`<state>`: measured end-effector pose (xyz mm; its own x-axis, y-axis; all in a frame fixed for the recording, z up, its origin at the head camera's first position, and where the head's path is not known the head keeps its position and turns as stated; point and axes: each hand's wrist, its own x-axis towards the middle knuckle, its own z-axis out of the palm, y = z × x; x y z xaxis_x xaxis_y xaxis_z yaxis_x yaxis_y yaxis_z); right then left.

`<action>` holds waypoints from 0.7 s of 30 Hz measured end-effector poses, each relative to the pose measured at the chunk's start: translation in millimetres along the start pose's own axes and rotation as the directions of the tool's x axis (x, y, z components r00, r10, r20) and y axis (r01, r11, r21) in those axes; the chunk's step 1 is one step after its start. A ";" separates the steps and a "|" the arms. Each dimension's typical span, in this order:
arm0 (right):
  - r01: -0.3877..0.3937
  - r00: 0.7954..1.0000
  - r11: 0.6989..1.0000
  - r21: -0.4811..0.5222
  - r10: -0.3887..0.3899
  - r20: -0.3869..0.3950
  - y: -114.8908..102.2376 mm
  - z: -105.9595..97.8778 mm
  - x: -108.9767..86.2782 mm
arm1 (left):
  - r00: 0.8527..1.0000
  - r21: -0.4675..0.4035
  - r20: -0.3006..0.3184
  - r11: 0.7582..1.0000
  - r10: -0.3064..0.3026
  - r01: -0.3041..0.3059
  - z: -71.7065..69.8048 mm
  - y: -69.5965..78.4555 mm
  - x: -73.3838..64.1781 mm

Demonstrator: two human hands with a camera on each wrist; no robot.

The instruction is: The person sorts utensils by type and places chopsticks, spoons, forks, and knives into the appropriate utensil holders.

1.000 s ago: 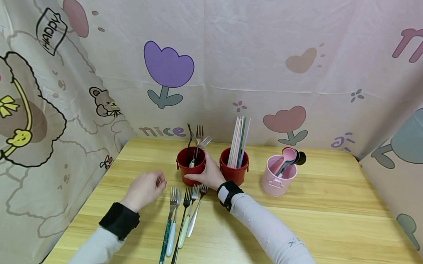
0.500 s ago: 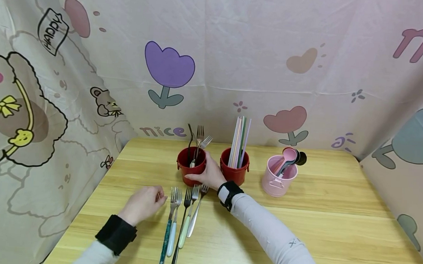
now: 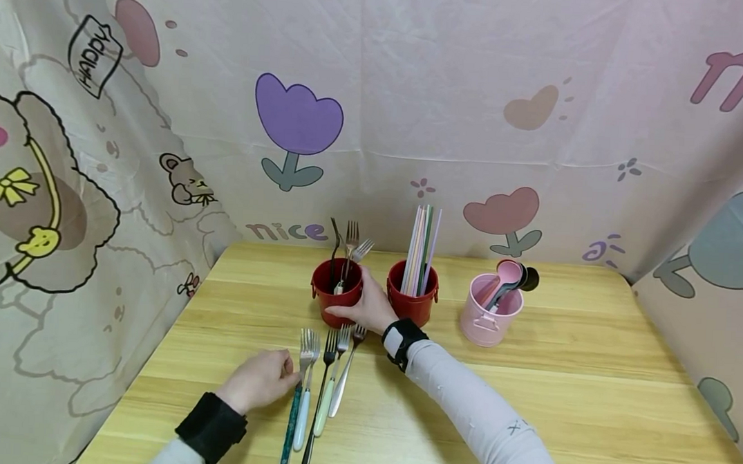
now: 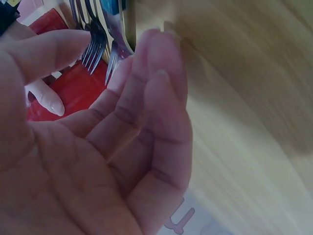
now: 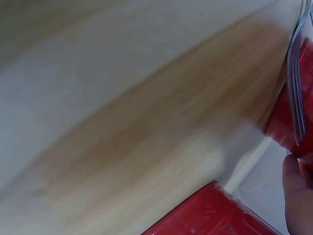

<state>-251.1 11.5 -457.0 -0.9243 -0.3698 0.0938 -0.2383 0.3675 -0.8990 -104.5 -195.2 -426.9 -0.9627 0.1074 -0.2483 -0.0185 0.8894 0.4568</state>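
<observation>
My left hand [image 3: 262, 379] is beside the teal-handled fork [image 3: 290, 429], fingertips close to its neck. In the left wrist view its thumb and bent fingers stand apart, with nothing between them. To the right of that fork lie a light-blue-handled fork [image 3: 302, 419], a black fork [image 3: 313, 423], a green-handled fork [image 3: 324, 410] and a silver fork [image 3: 341, 393]. My right hand [image 3: 373, 305] grips the left red bucket [image 3: 326, 300], thumb across its front and fingers hidden behind its right side. Several forks [image 3: 352, 238] stand tines up in this bucket.
Just right of my right hand, a second red bucket [image 3: 412, 308] holds several straws [image 3: 417, 251]. Farther right stands a pink bucket [image 3: 484, 327] with several spoons [image 3: 508, 271]. A patterned cloth [image 3: 413, 123] hangs behind the wooden table [image 3: 588, 394].
My left hand has moved down toward the front edge and then right, up to the teal-handled fork. My right hand stays on the red bucket.
</observation>
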 end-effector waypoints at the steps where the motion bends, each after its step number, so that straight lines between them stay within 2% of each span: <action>1: 0.002 1.000 1.000 0.000 -0.002 0.000 0.2 0.0 0.2 | 1.000 0.000 0.015 1.000 -0.008 0.008 0.6 0.3 -0.2; 7: 0.006 1.000 1.000 -0.008 -0.006 -0.003 0.0 0.2 -0.5 | 0.998 0.011 0.060 1.000 -0.021 0.021 4.8 0.6 0.5; 21: -0.002 1.000 1.000 -0.022 0.002 -0.008 0.4 0.4 -0.2 | 1.000 0.050 0.019 0.999 -0.022 0.021 17.1 7.6 5.9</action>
<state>-250.8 11.4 -457.5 -0.9272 -0.3622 0.0957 -0.2429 0.3868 -0.8896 -105.7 -180.2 -439.5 -0.9568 0.0961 -0.2743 -0.0253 0.9127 0.4079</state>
